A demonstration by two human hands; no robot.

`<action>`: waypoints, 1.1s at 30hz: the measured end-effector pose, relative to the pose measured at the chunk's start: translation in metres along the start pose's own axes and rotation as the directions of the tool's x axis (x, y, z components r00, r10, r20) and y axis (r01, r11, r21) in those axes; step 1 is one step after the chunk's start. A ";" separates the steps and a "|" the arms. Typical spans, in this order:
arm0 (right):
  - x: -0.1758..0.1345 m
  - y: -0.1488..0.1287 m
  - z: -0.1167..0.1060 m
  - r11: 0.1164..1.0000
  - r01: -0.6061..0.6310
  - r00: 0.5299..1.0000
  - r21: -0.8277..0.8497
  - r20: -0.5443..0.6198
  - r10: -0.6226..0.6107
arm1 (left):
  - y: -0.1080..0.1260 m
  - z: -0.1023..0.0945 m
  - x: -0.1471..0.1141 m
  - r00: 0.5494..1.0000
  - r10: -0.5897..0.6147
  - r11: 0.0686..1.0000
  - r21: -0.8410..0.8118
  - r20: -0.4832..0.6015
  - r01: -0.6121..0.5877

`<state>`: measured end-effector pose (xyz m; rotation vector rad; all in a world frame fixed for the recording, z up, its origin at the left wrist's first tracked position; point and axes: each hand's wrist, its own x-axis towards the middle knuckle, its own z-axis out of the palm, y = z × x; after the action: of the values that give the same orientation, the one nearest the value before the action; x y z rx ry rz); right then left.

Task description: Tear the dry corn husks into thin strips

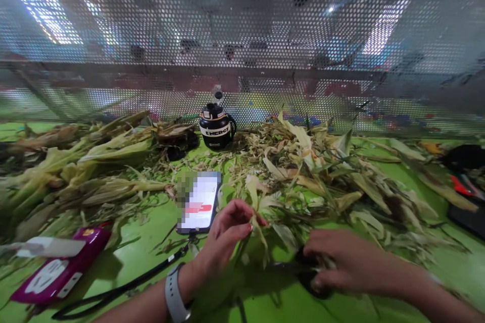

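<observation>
My left hand (230,229), with a pale watch band (175,292) on the wrist, pinches a pale yellow-green corn husk (258,229) whose strips splay out between thumb and fingers. To its right, my right hand (341,262) is closed around the black handles of a pair of scissors (308,280). Their blades point left, low over the green table and below the husk; blur hides whether they are apart. A phone (199,202) with a lit screen lies just beyond my left hand.
Loose husk pieces (303,161) pile up at the right. Uncut husks (94,161) lie at the left, near a purple case (64,267) and a black strap (125,290). A black jug (215,128) stands before the perforated metal screen (242,35). Dark items (468,197) sit far right.
</observation>
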<state>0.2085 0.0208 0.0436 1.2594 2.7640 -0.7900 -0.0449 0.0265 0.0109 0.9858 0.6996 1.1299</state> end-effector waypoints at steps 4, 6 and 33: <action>0.003 -0.004 -0.009 0.980 0.036 0.977 0.196 -0.212 0.006 | 0.001 0.001 -0.003 0.998 -0.036 0.998 0.047 0.055 0.033; 0.009 -0.007 -0.011 0.980 0.067 0.917 0.187 -0.399 0.014 | 0.007 0.000 -0.006 0.986 -0.068 0.989 0.137 0.153 0.047; 0.082 0.005 0.006 0.564 -0.014 0.924 0.826 -0.205 0.323 | 0.001 0.016 0.059 0.978 -0.176 0.954 0.228 -0.109 0.197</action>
<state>0.1554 0.0788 0.0191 1.8867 2.4148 -2.1864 -0.0138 0.0783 0.0196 1.0503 0.9964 0.9414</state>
